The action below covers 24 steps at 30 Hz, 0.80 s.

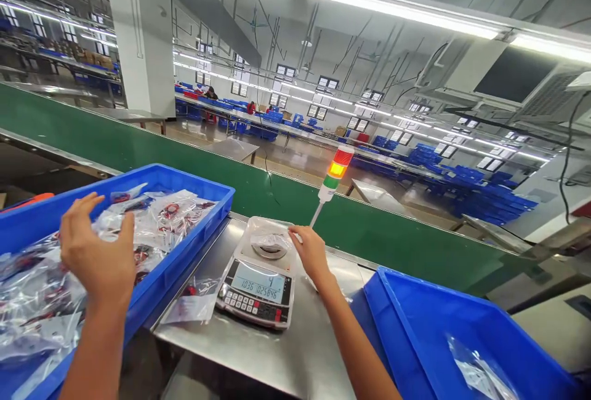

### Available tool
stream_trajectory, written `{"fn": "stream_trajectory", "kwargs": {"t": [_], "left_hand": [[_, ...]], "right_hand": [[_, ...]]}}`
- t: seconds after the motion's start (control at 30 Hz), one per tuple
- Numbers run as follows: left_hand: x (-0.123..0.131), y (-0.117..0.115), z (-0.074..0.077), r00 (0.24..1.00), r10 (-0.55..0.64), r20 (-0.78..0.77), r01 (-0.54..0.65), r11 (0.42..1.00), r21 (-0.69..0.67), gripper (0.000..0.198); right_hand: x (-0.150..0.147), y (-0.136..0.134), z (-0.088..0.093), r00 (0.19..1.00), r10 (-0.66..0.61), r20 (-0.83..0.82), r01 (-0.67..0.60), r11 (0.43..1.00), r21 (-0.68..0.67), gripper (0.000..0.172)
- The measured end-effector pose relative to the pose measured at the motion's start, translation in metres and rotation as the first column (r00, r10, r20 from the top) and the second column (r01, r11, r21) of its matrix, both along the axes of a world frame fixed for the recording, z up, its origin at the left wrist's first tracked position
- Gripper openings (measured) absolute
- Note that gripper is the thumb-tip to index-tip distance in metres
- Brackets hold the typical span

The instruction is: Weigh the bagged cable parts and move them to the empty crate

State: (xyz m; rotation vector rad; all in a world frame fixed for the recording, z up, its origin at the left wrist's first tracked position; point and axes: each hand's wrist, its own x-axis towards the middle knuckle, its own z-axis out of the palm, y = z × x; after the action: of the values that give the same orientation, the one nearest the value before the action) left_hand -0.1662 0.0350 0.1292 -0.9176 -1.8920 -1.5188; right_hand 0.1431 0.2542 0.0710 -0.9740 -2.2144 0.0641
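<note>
My left hand point(96, 249) is over the left blue bin point(184, 181), its fingers spread and nothing held. Below it lie several clear plastic bags point(173, 218) with red and dark parts inside. On the metal bench stands a digital scale point(256, 289) with a lit display and keypad. A clear plastic bag point(272, 240) lies on its pan over something round and coiled. My right hand point(309, 252) pinches the bag's right edge between thumb and fingers. Left of the scale, another bag point(196, 301) with a red part lies on the bench.
A right blue bin point(415, 326) holds a clear bag point(480, 369) on its floor. Behind the scale rises a signal light point(337, 169), its amber section lit. A green barrier point(295, 203) runs along the back of the bench point(305, 351).
</note>
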Motion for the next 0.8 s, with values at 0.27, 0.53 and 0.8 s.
{"fn": "stream_trajectory", "kwargs": {"t": [0.27, 0.53, 0.8], "left_hand": [[0.058, 0.022, -0.030, 0.961, -0.273, 0.036, 0.272, 0.962, 0.015, 0.033], [0.165, 0.033, -0.069, 0.494, -0.781, 0.383, 0.863, 0.494, -0.107, 0.027], [0.206, 0.030, -0.107, 0.088, -0.625, 0.776, 0.987, 0.161, 0.018, 0.065]], "right_hand": [[0.124, -0.041, -0.128, 0.953, -0.304, 0.002, 0.286, 0.894, -0.345, 0.047], [0.139, -0.118, -0.113, 0.617, -0.626, -0.478, 0.109, 0.669, -0.735, 0.065], [0.109, -0.184, -0.060, 0.670, -0.405, -0.622, -0.516, 0.348, -0.783, 0.043]]}}
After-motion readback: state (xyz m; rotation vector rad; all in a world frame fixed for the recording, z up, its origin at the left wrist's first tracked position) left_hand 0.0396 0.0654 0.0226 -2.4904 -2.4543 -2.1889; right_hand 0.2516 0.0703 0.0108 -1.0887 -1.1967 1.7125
